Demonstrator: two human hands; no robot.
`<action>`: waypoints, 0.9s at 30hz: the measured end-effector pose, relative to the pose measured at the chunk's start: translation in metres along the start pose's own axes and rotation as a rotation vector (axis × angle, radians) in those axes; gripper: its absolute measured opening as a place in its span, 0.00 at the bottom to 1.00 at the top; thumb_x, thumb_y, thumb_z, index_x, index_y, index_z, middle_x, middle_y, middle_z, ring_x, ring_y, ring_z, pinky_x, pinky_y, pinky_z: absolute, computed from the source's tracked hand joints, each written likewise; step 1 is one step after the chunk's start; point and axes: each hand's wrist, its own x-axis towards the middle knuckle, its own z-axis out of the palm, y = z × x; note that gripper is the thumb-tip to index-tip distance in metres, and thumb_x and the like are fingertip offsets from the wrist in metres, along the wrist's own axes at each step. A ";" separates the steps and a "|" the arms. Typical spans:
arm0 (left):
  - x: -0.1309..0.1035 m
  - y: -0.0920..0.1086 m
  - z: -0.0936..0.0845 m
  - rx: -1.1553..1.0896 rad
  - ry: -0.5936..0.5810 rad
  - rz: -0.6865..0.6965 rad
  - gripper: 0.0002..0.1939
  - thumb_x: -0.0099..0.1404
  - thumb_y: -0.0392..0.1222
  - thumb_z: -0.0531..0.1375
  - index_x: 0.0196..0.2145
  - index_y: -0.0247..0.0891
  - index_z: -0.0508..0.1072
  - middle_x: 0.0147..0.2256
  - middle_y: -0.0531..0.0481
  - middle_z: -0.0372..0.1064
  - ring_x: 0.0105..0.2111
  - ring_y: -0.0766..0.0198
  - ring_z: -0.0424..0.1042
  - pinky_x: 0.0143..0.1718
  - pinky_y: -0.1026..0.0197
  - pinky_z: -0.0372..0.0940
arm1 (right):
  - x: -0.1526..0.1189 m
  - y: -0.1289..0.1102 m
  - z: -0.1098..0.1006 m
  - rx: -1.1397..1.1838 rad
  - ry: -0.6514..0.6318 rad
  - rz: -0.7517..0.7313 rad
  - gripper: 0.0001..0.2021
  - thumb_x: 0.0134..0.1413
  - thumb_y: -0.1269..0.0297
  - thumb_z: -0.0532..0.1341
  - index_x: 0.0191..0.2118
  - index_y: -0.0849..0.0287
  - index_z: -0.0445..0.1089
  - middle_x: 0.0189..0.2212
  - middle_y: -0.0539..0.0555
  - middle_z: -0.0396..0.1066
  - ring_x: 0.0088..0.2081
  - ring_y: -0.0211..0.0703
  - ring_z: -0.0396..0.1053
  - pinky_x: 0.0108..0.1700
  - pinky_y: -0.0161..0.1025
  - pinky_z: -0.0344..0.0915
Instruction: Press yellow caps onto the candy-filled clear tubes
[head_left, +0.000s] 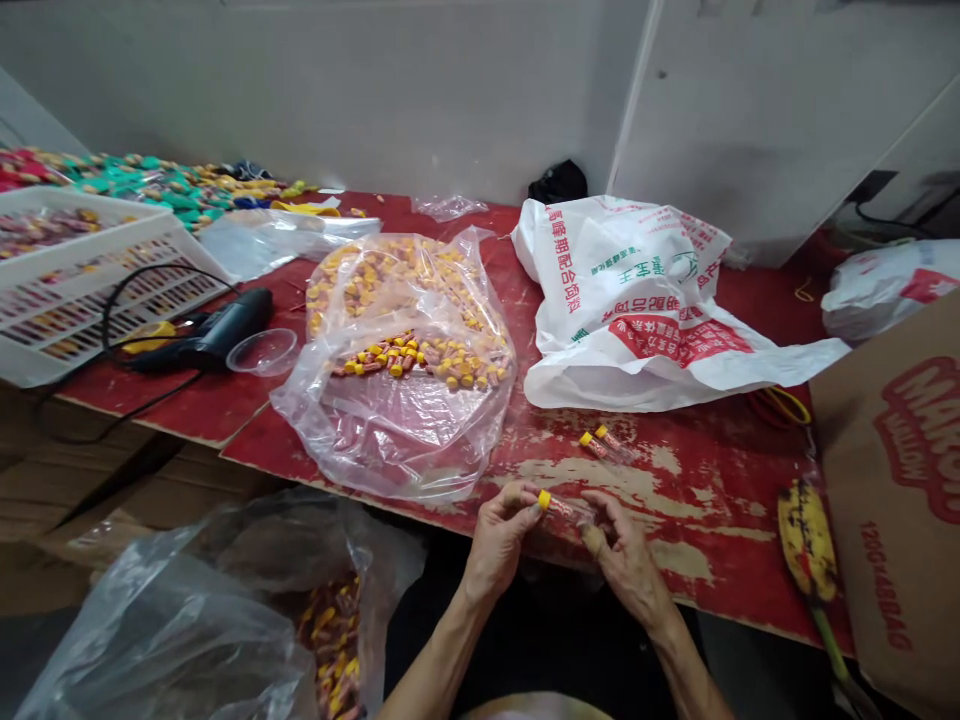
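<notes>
A small clear tube with a yellow cap is held between my two hands, over the table's front edge. My left hand pinches its capped end. Fingers of my right hand close on the other end, where clear plastic shows. Two more yellow-capped tubes lie on the red table just beyond my hands. To the left, a large open clear bag holds many yellow-capped tubes.
White printed sack at centre right; cardboard box and banana at right. At left are a white basket, black heat-gun-like tool and clear lid. Below the table edge, a plastic bag holds capped tubes.
</notes>
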 end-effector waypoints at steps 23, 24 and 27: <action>-0.001 -0.001 0.001 -0.020 -0.020 -0.018 0.09 0.46 0.40 0.72 0.24 0.35 0.77 0.35 0.52 0.66 0.25 0.71 0.64 0.29 0.66 0.61 | -0.003 0.007 0.001 0.005 0.002 0.024 0.19 0.58 0.50 0.57 0.47 0.60 0.66 0.30 0.51 0.67 0.28 0.41 0.63 0.28 0.34 0.58; -0.001 -0.001 0.001 -0.021 -0.020 -0.018 0.09 0.46 0.40 0.72 0.24 0.35 0.77 0.35 0.52 0.66 0.25 0.71 0.64 0.28 0.66 0.61 | -0.002 0.007 0.000 -0.004 -0.013 0.018 0.18 0.59 0.49 0.55 0.43 0.60 0.67 0.27 0.50 0.66 0.27 0.41 0.62 0.27 0.34 0.56; -0.001 0.000 0.002 -0.012 -0.035 -0.014 0.10 0.46 0.40 0.72 0.23 0.34 0.76 0.35 0.51 0.66 0.25 0.70 0.64 0.28 0.66 0.61 | 0.000 0.005 0.000 -0.029 -0.029 0.006 0.23 0.62 0.46 0.49 0.32 0.60 0.69 0.19 0.48 0.60 0.22 0.40 0.57 0.25 0.35 0.52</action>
